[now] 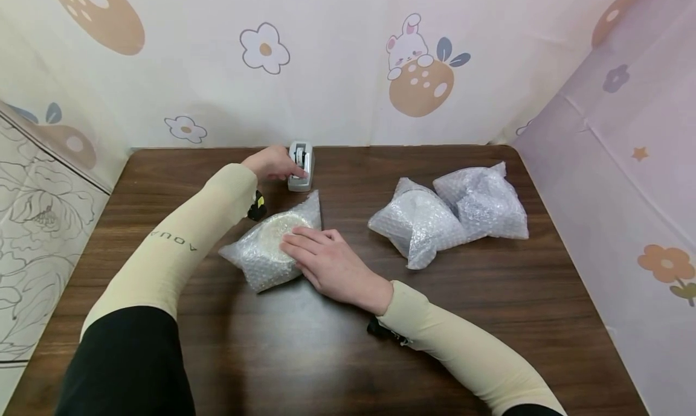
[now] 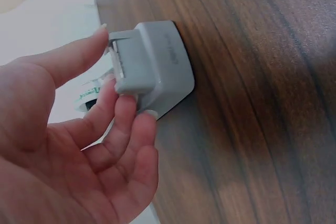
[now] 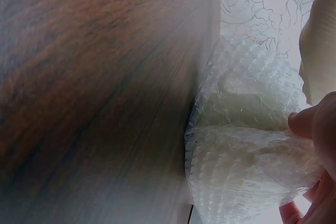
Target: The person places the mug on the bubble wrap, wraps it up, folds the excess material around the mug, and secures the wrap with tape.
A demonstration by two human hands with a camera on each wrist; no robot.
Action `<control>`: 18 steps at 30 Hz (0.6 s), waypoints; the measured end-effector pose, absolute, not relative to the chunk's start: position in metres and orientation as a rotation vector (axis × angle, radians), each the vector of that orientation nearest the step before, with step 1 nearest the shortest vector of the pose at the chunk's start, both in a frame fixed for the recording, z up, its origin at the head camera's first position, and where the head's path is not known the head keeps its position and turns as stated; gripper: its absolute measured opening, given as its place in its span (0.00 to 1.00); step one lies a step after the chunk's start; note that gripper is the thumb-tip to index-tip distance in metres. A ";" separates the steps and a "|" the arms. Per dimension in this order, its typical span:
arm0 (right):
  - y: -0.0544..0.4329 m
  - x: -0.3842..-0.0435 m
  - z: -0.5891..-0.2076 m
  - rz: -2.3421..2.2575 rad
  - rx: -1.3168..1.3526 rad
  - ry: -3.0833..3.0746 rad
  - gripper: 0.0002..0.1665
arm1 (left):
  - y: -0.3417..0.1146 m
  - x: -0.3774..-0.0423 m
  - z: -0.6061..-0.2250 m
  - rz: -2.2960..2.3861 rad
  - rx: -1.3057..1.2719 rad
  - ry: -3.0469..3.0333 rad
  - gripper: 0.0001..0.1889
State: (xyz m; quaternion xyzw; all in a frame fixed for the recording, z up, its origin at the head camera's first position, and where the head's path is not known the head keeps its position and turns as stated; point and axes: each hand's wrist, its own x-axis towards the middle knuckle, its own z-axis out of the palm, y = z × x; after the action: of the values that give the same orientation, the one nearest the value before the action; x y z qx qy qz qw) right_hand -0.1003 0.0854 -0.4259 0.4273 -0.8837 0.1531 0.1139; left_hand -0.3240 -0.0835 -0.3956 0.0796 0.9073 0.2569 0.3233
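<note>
A grey tape dispenser (image 1: pixel 301 168) stands near the table's back edge, with a tape roll in it. My left hand (image 1: pixel 273 163) reaches to its cutter end; in the left wrist view the thumb and curled fingers (image 2: pixel 126 114) grip either side of that end. Whether a strip of tape lies between them I cannot tell. Just in front lies a bubble-wrapped package (image 1: pixel 269 253), something round and pale showing through the wrap. My right hand (image 1: pixel 334 268) rests on its top, fingers extended. In the right wrist view the thumb (image 3: pixel 303 123) touches the bubble wrap (image 3: pixel 241 150).
Two more bubble-wrapped packages (image 1: pixel 421 220) (image 1: pixel 484 204) lie touching each other on the right of the dark wooden table (image 1: pixel 348 361). A patterned curtain (image 1: pixel 337 66) hangs behind the back edge and along the right side.
</note>
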 end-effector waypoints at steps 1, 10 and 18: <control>0.085 -0.100 -0.426 0.452 1.253 -2.593 0.26 | -0.083 -0.323 -0.396 0.666 0.205 2.391 0.21; 0.086 -0.100 -0.427 0.464 1.240 -2.598 0.25 | -0.074 -0.314 -0.396 0.528 0.311 2.596 0.20; 0.085 -0.100 -0.427 0.470 1.244 -2.596 0.25 | -0.071 -0.308 -0.390 0.537 0.273 2.681 0.20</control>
State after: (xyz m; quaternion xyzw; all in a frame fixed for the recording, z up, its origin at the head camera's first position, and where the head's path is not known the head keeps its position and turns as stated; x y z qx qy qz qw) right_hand -0.1001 0.0853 -0.4267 0.4237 -0.8845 0.1601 0.1121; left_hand -0.3076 -0.0707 -0.3904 0.0976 0.9568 0.1915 0.1958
